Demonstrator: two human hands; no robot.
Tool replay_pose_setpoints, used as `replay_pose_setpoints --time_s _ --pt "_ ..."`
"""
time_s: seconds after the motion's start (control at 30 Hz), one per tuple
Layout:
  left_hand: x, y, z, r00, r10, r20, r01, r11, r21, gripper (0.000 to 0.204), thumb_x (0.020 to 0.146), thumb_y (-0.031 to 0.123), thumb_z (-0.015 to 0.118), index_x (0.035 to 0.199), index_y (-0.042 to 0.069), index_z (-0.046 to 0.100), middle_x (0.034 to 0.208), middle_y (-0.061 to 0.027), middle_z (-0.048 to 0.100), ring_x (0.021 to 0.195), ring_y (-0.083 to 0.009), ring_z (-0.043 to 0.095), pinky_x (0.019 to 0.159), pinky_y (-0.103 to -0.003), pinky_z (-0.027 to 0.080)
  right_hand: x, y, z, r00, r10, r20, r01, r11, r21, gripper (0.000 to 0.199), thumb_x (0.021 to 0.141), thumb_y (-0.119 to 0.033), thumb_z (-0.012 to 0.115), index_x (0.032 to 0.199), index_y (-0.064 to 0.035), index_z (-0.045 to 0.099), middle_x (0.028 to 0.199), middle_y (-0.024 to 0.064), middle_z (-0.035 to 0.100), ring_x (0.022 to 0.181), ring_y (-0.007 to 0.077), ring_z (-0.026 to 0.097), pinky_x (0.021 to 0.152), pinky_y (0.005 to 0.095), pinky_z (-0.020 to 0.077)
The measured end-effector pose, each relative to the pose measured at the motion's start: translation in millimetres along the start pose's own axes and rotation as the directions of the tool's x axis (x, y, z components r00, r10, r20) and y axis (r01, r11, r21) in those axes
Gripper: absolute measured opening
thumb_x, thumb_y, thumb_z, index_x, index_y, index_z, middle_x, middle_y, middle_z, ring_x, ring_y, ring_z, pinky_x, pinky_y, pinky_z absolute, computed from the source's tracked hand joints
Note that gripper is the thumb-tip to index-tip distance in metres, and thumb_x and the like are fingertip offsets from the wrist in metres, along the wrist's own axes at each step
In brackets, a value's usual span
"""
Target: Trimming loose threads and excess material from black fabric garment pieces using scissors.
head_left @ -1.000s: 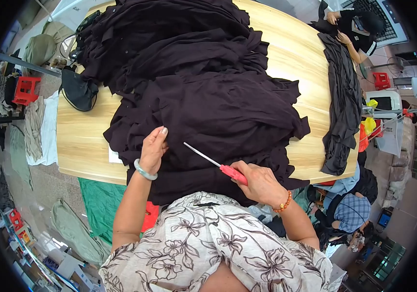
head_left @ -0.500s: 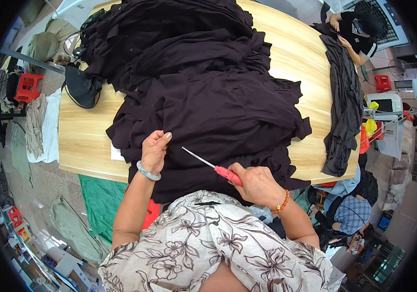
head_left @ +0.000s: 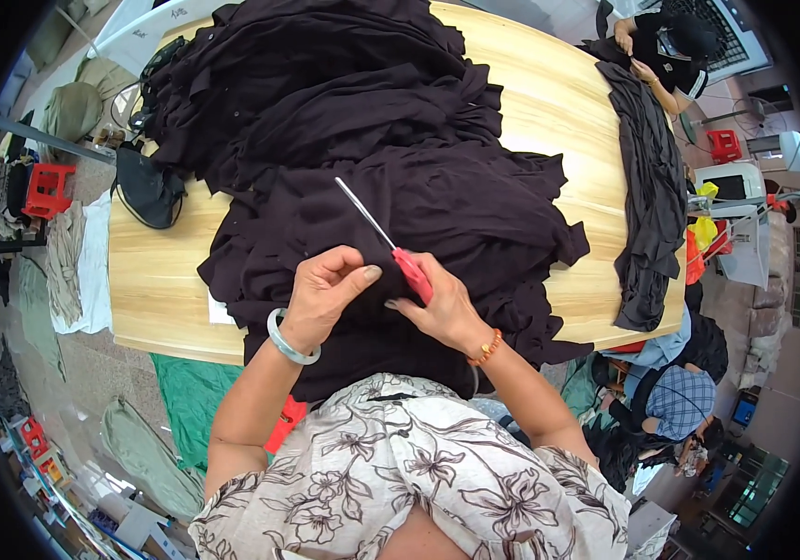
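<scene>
A heap of dark purple-black garments (head_left: 474,201) covers the middle of the wooden table. Over its near part, my right hand (head_left: 446,313) grips red-handled scissors (head_left: 411,273), their long metal blades pointing up and to the left. My left hand (head_left: 325,294) is just left of the handle, thumb and forefinger drawn together in a pinch above the cloth. Whatever lies between those fingertips is too small to make out. The nearest garment layers hang over the table edge against my shirt.
A black cap-like item (head_left: 148,187) lies at the table's left edge. Along the right side stretches a strip of dark clothing (head_left: 642,196), which a co-worker (head_left: 670,56) handles at the far right. Red stools (head_left: 48,190) and fabric piles surround the pale wooden table (head_left: 153,271).
My left hand has moved right toward the scissors. My right hand has shifted up and left and turned, so the blades point more steeply away from me. The view has shifted slightly.
</scene>
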State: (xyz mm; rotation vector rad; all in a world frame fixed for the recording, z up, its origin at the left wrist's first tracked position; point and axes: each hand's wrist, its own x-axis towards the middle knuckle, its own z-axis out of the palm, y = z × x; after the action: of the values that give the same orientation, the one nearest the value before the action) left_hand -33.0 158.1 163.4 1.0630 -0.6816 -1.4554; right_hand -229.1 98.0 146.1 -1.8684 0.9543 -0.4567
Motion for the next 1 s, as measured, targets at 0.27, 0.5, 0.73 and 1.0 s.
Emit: replay_pose_setpoints --time_s 0.27,0.5,0.73,1.0 --pt "21 -42 -32 0.989 0.114 0.094 -0.147 0.828 0.541 0.027 0.084 0.013 0.071 0.103 -0.004 0.066 0.085 -0.0067 0.067 0.077 -0.0127 0.06 0.075 -0.027 0.048 17 -2 -42 0.997 0.022 -0.073 -0.012 0.99 0.137 0.037 0.081 0.001 0.065 0.115 -0.0037 0.052 0.105 0.0168 0.067 0.102 0.0345 0.065 0.087 0.0368 0.0504" --pt "11 -1 -23 0.975 0.038 0.218 -0.15 0.836 0.528 0.011 0.084 0.003 0.069 0.091 -0.006 0.066 0.083 -0.0068 0.064 0.076 -0.0136 0.057 0.072 -0.026 0.046 19 -2 -81 0.983 0.07 -0.17 -0.054 0.994 0.1 0.039 0.079 0.007 0.064 0.117 0.0001 0.054 0.102 0.008 0.063 0.096 0.0177 0.063 0.089 0.0298 0.0494" --pt "-7 17 -9 0.981 -0.084 0.174 -0.003 0.895 0.446 0.007 0.084 0.001 0.071 0.089 -0.004 0.068 0.081 -0.001 0.063 0.074 -0.0058 0.054 0.068 -0.022 0.044 21 -2 -78 0.987 0.059 -0.147 -0.046 0.995 0.085 0.039 0.078 0.008 0.061 0.116 0.0 0.054 0.101 0.0094 0.062 0.096 0.0209 0.064 0.09 0.0316 0.0496" --pt "-16 11 -22 0.996 -0.023 0.086 -0.015 0.909 0.416 0.007 0.083 0.001 0.072 0.087 -0.003 0.069 0.077 0.0 0.063 0.07 -0.0048 0.053 0.065 -0.021 0.042 18 3 -85 0.991 0.04 -0.131 -0.039 0.999 0.013 0.036 0.08 0.005 0.062 0.115 -0.0005 0.054 0.1 0.0102 0.063 0.095 0.0235 0.065 0.088 0.0331 0.0498"
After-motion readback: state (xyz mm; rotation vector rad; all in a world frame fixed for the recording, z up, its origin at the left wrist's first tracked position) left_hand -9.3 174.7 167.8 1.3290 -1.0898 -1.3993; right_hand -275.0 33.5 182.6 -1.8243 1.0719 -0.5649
